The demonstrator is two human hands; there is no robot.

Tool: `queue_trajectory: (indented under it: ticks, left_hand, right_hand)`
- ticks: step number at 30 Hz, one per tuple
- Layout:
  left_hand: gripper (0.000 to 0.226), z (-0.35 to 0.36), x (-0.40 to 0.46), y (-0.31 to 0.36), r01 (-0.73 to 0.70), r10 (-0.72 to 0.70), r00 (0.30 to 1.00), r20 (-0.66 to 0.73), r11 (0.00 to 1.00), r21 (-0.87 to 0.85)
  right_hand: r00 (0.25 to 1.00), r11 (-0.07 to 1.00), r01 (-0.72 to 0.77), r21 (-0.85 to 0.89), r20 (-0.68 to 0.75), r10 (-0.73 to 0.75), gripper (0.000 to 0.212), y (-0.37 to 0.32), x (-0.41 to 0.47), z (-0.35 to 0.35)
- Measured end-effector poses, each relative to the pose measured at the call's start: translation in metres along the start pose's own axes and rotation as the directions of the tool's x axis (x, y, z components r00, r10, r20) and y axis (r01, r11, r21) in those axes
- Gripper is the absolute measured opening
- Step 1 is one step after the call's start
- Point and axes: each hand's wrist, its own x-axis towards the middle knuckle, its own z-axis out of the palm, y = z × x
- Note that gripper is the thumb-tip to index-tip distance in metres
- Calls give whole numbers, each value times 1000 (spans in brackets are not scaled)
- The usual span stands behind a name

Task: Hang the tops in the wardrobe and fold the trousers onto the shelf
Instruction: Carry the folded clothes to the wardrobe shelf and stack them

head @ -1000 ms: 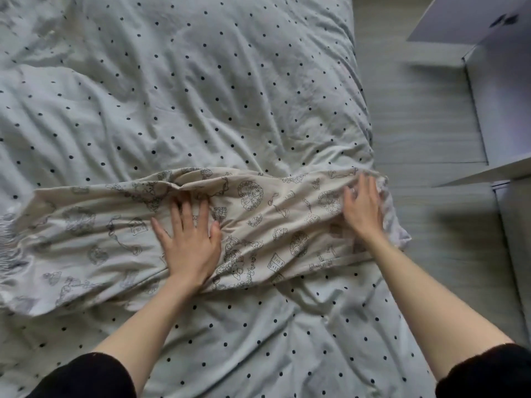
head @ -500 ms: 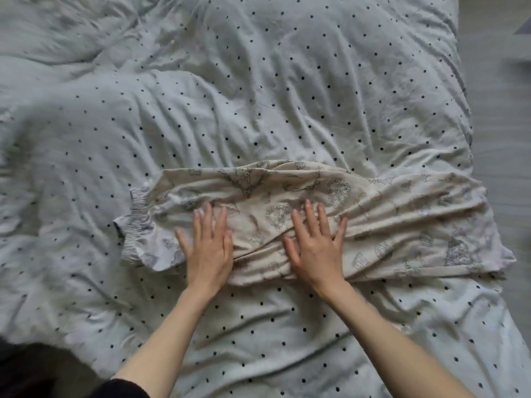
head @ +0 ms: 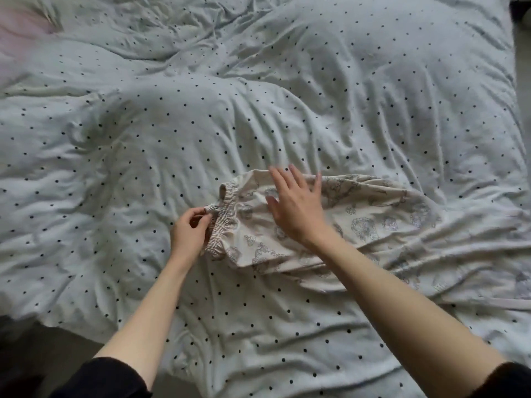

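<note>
Trousers [head: 330,225], cream with grey print, lying crosswise on dotted duvet [head: 258,110], ribbed waistband [head: 222,216] at left end. Left hand [head: 188,234] pinching waistband edge between curled fingers and thumb. Right hand [head: 296,205] spread, fingers straight, palm down over fabric just beside waistband, gripping nothing

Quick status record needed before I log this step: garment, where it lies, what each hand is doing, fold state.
garment: printed cream trousers with a ribbed elastic waistband
surface: dotted duvet on the bed
left hand: left hand pinches the waistband edge
right hand: right hand lies open with fingers spread over the upper trousers
fold state: lying lengthwise, legs running right, not yet folded across
other: pink fabric at the top left corner
</note>
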Motion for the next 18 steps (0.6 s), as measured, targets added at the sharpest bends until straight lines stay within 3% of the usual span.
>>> queue_trajectory:
  ticks: [2,4,6,8,11,13,15,18]
  left_hand:
    - [21,-5,9,-6,-21,22,999,42,1000,-17]
    - [25,-10,20,-9,4,3,993,119,998,-60]
    - [30,-17,33,-11,11,3,990,144,995,-95]
    - [30,-28,54,-10,-4,23,988,154,993,-121]
    - [27,-37,84,-3,-6,42,976,213,986,-167]
    - [25,-38,97,3,-15,57,965,257,986,-165]
    - [25,-37,107,4,18,45,951,304,979,-202]
    - [26,-37,106,-4,201,-48,917,396,914,-353]
  right_hand:
    - [994,998,36,-54,109,-30,63,-22,36,1]
    - [963,995,-18,-94,265,42,59,-38,63,5]
    - [930,993,-91,-81,349,114,34,-51,78,4]
    - [949,994,-111,8,297,103,19,-60,85,4]
    - [983,978,-44,202,186,5,16,-70,83,-4]
    - [979,961,-6,275,196,-50,11,-80,85,-11]
    - [977,965,4,263,206,-60,11,-90,96,-13]
    - [975,980,-48,193,220,4,16,-102,114,-6]
